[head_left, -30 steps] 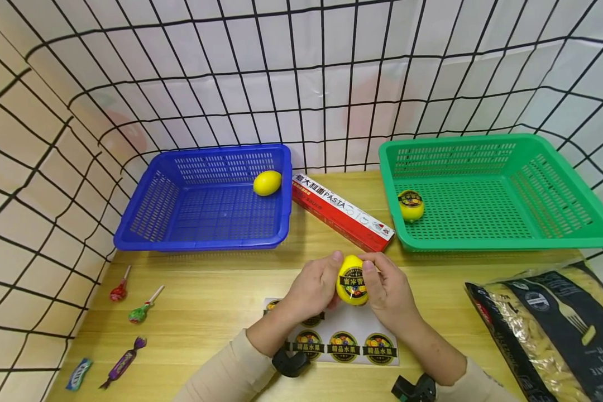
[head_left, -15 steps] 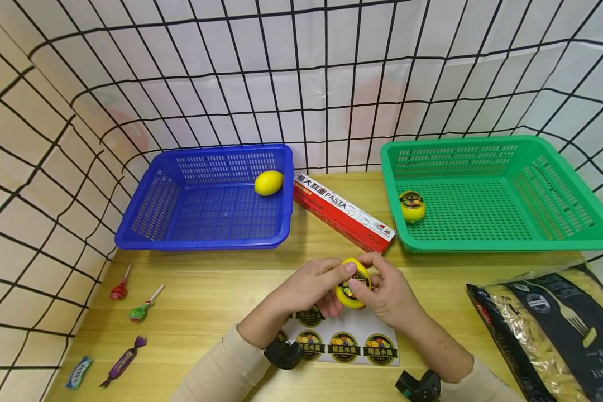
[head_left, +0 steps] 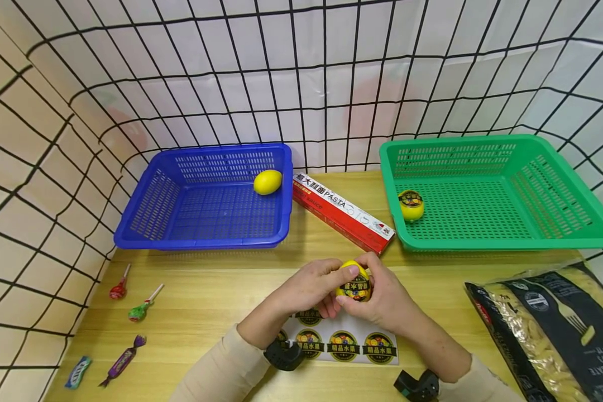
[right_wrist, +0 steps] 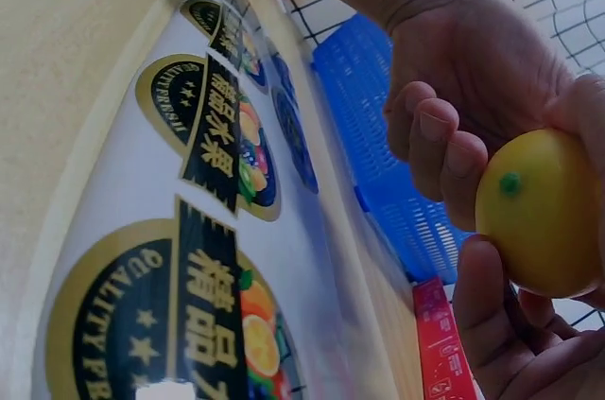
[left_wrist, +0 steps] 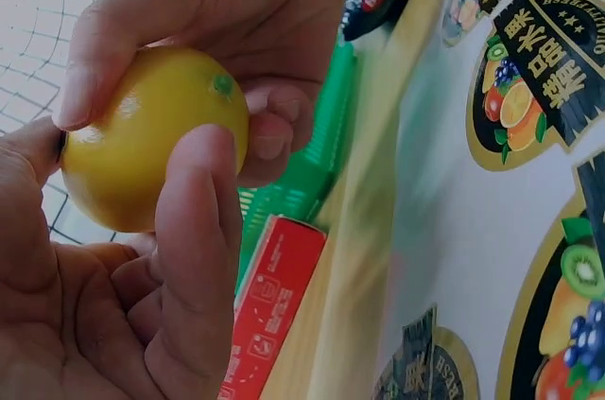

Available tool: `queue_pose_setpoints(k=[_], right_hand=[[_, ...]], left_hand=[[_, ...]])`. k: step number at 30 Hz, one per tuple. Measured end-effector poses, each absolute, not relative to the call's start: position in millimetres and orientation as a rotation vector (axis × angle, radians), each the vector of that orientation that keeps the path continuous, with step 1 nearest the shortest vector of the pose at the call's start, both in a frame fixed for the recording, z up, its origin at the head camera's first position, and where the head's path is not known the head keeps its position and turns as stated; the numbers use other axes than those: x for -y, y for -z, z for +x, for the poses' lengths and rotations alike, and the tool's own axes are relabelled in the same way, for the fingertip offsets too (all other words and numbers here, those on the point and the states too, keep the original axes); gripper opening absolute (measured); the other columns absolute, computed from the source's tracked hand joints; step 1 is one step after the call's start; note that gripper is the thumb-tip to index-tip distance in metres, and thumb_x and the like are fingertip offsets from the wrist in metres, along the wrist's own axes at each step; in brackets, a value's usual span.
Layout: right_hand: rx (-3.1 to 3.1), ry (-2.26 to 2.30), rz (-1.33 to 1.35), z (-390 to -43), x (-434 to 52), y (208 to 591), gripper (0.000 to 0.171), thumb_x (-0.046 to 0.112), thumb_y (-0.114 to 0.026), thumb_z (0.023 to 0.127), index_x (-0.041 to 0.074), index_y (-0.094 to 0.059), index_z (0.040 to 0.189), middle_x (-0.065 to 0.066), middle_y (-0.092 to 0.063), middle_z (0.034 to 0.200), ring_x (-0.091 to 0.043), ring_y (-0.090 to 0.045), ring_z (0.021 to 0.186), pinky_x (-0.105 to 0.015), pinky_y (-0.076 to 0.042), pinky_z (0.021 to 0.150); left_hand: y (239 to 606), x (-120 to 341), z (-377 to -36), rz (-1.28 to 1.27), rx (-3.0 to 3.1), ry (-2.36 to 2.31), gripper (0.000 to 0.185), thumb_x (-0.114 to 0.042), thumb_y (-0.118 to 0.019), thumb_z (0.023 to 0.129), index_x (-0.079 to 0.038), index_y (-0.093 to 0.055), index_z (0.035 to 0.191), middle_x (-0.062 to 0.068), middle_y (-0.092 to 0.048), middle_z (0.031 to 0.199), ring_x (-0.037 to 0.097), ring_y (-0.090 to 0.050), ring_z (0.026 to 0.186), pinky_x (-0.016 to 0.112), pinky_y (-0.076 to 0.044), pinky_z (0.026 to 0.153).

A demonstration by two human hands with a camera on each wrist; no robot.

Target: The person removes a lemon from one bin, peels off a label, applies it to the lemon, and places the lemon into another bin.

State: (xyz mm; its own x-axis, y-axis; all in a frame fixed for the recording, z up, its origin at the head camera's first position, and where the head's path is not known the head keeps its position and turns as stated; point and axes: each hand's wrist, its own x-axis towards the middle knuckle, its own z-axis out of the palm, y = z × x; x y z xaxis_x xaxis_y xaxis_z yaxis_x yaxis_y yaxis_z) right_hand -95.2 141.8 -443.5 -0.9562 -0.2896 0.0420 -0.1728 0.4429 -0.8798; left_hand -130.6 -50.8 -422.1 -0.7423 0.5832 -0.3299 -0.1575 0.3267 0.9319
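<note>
From where I stand, the fingers of the left hand (head_left: 311, 285) and the right hand (head_left: 389, 296) are bent around one yellow lemon (head_left: 354, 284) bearing a black label (head_left: 359, 291). Below them, a sticker sheet (head_left: 354, 325) lies on the tabletop (head_left: 206, 301). Farther, a pasta box (head_left: 344, 213) lies between the blue basket (head_left: 201, 244) and the green basket (head_left: 507, 244).

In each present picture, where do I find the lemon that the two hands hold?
Head: the lemon is right of and below the centre.
Left wrist: the lemon is left of centre, slightly above mid-height.
Right wrist: the lemon is near the right edge, slightly below mid-height.
Landmark in all three: the white sticker sheet.
</note>
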Motion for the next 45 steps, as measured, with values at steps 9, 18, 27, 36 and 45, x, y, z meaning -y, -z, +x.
queue_pose_setpoints(k=[9, 18, 27, 36, 45], right_hand=[[-2.525, 1.576, -0.505, -98, -147, 445, 0.061, 0.029, -0.089, 0.08, 0.013, -0.049, 0.123, -0.007, -0.065, 0.101, -0.01, -0.063, 0.077, -0.025, -0.056, 0.067], [-2.178, 1.798, -0.603, -102, -150, 444, 0.049, 0.006, -0.07, 0.095, 0.0, -0.043, 0.134, -0.016, -0.07, 0.096, -0.01, -0.068, 0.075, -0.026, -0.059, 0.064], [-2.167, 1.82, -0.631, -101, -153, 442, 0.063, 0.002, -0.07, 0.094, -0.003, -0.038, 0.148, -0.027, -0.052, 0.127, -0.011, -0.07, 0.095, -0.025, -0.062, 0.076], [-2.223, 1.89, -0.721, -103, -159, 440, 0.054, -0.004, -0.059, 0.098, -0.005, -0.042, 0.15, -0.02, -0.046, 0.122, -0.005, -0.06, 0.097, -0.02, -0.06, 0.077], [-2.371, 1.975, -0.652, -107, -163, 440, 0.041, -0.006, -0.061, 0.096, -0.004, -0.054, 0.137, -0.007, -0.05, 0.126, -0.01, -0.058, 0.104, -0.018, -0.059, 0.083]], left_hand=[[425, 49, -134, 0.408, -2.01, -1.458, 0.056, -0.063, -0.047, 0.101, -0.011, -0.064, 0.088, 0.003, -0.061, 0.059, 0.014, -0.057, 0.045, 0.026, -0.05, 0.042], [427, 57, -139, 0.465, -1.912, -1.501, 0.052, -0.055, -0.042, 0.106, -0.009, -0.064, 0.094, 0.003, -0.061, 0.062, 0.015, -0.055, 0.044, 0.025, -0.05, 0.043], [431, 58, -143, 0.502, -1.812, -1.589, 0.054, -0.049, -0.035, 0.11, -0.003, -0.061, 0.098, 0.001, -0.06, 0.062, 0.012, -0.056, 0.047, 0.025, -0.049, 0.044], [435, 60, -145, 0.532, -1.727, -1.654, 0.05, -0.044, -0.036, 0.11, 0.001, -0.058, 0.115, 0.013, -0.071, 0.076, 0.011, -0.059, 0.052, 0.026, -0.05, 0.046], [432, 63, -146, 0.462, -1.689, -1.726, 0.043, -0.034, -0.04, 0.108, 0.0, -0.047, 0.135, 0.041, -0.061, 0.113, 0.012, -0.066, 0.064, 0.027, -0.057, 0.062]])
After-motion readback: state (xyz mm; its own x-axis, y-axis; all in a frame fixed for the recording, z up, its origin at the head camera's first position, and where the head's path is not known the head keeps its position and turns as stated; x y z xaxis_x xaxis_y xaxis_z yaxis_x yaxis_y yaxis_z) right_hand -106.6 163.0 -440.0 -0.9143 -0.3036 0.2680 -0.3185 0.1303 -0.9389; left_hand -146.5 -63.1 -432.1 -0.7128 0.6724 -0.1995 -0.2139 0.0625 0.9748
